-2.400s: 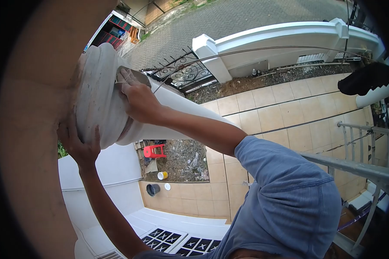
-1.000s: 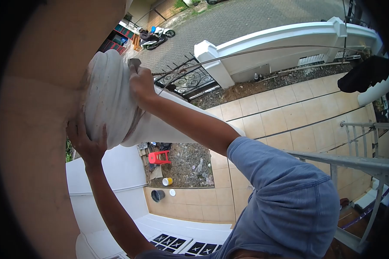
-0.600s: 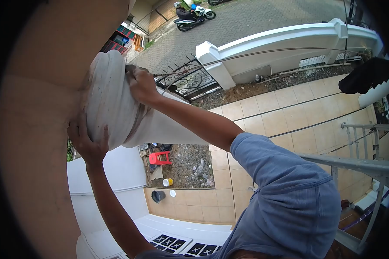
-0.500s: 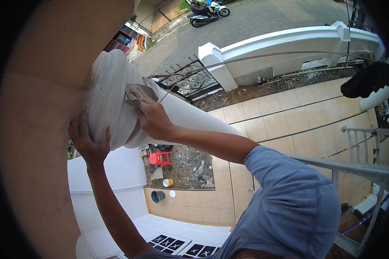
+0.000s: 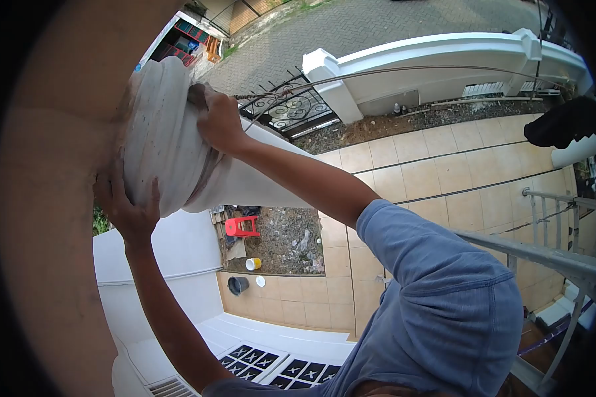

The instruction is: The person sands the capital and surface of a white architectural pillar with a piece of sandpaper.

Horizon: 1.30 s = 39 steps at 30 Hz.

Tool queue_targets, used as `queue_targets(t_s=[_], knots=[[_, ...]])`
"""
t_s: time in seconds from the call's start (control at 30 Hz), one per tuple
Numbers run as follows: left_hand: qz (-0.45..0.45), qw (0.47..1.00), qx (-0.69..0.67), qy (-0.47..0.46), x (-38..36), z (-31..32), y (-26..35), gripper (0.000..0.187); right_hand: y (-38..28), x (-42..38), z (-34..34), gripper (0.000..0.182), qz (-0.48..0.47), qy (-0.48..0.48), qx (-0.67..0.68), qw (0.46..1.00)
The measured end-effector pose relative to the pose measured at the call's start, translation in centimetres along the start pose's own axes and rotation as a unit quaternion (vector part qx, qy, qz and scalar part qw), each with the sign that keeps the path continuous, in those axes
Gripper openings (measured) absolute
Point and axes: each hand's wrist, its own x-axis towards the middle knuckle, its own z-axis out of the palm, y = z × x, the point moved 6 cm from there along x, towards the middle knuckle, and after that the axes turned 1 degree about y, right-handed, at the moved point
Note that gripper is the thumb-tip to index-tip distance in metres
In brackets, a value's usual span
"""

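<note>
The moulded top of a white column (image 5: pixel 169 132) fills the upper left, its rings dusty and patched with grey. My left hand (image 5: pixel 131 208) rests on the lower left of this moulding, fingers spread against the surface. On the far side, my right hand (image 5: pixel 220 122) is closed and pressed to the edge of the rings. A small dark piece of sandpaper (image 5: pixel 196 96) shows at its fingertips; the palm side is hidden. Below the rings, the smooth column shaft (image 5: pixel 271 178) slants down behind my right forearm.
A metal scaffold rail (image 5: pixel 536 255) runs along the right. A thin cable (image 5: pixel 391 68) stretches out from near the column. Far below are a red stool (image 5: pixel 243 226), a dark bucket (image 5: pixel 238 285), a yellow-and-white tub (image 5: pixel 253 264) and a tiled floor (image 5: pixel 437 159).
My right hand has slid up and away along the moulding, and the sheet beneath it shows less. My left hand stays against the rings. The motorbike on the road has mostly left view.
</note>
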Motion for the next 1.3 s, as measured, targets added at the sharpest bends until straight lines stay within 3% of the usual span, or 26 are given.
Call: queue_targets(t_s=[0.03,0.07,0.17,0.23,0.27,0.33,0.37,0.43,0.5,0.57,0.63,0.67,0.83,0.9,0.97,1.0,1.03,1.13,1.2,1.23,1.3], knots=[[-0.01,1.0,-0.005,-0.006,-0.1,0.2,0.0,0.065,2.2,0.8,0.8,0.034,0.172,-0.089,-0.009,0.981],[-0.011,1.0,-0.008,-0.005,-0.2,0.4,0.0,0.065,2.1,0.6,0.5,0.034,0.172,-0.09,-0.013,0.981],[0.0,1.0,0.006,0.013,0.0,0.2,-0.4,0.066,0.1,-2.6,-0.1,0.036,0.036,-0.052,0.046,0.997],[0.017,1.0,0.008,0.016,-0.3,0.2,-0.3,0.066,-3.3,-6.6,-1.8,0.031,-0.175,0.096,0.024,0.98],[0.012,1.0,0.008,0.013,-0.6,0.3,-0.1,0.066,-3.2,-6.2,-1.7,0.031,-0.174,0.091,0.024,0.98],[0.003,1.0,-0.001,0.005,-0.3,0.1,-0.1,0.066,0.0,-3.0,-0.1,0.029,0.036,0.002,0.121,0.992],[0.004,1.0,-0.002,0.004,-0.1,0.2,-0.1,0.066,2.2,-0.7,0.9,0.029,0.091,-0.043,0.061,0.993],[0.015,1.0,0.007,0.012,0.0,0.2,-0.1,0.069,4.7,2.7,1.7,0.03,0.315,-0.093,0.055,0.943],[0.013,1.0,0.004,0.013,-0.6,0.5,-0.5,0.067,3.2,2.6,1.7,0.027,0.205,-0.11,-0.029,0.972],[0.012,1.0,0.004,0.025,0.0,0.4,-0.9,0.066,-0.3,-2.8,0.2,0.035,0.029,-0.033,0.094,0.995],[0.014,1.0,-0.009,0.011,0.1,0.1,-0.2,0.066,-3.4,-8.1,-1.1,0.041,-0.157,0.022,0.013,0.987],[0.011,1.0,-0.012,0.004,-0.5,0.3,0.0,0.066,-3.6,-8.2,-1.2,0.041,-0.15,0.018,0.012,0.988],[0.009,1.0,-0.015,0.007,0.1,0.6,-0.4,0.065,2.7,0.6,1.3,0.024,0.164,-0.042,0.037,0.985],[0.0,1.0,-0.01,0.007,-0.3,0.7,-0.7,0.065,3.0,1.5,1.8,0.022,0.222,-0.064,-0.018,0.973],[-0.002,1.0,-0.009,0.024,0.3,0.7,-0.9,0.065,-0.1,-2.3,0.5,0.024,0.139,-0.084,0.035,0.986],[0.007,1.0,-0.011,0.02,0.3,0.5,-0.8,0.064,-2.1,-5.8,-0.1,0.031,-0.019,0.002,0.055,0.998],[0.014,1.0,-0.013,0.012,0.0,0.5,-0.6,0.064,-2.5,-8.3,0.3,0.041,-0.04,-0.053,0.055,0.996],[0.0,1.0,-0.007,0.005,-0.2,0.6,-0.6,0.064,-2.7,-5.4,-0.4,0.033,-0.084,0.046,0.043,0.994],[0.013,1.0,0.008,0.009,0.1,0.3,-0.3,0.065,1.4,-0.7,0.8,0.028,0.149,-0.097,0.009,0.984],[0.023,0.999,0.019,0.017,0.1,0.3,-0.1,0.068,3.1,1.4,1.1,0.025,0.188,-0.095,0.05,0.976],[0.019,1.0,0.014,0.017,-0.2,0.4,-0.3,0.068,3.4,2.4,1.6,0.024,0.209,-0.09,-0.028,0.973]])
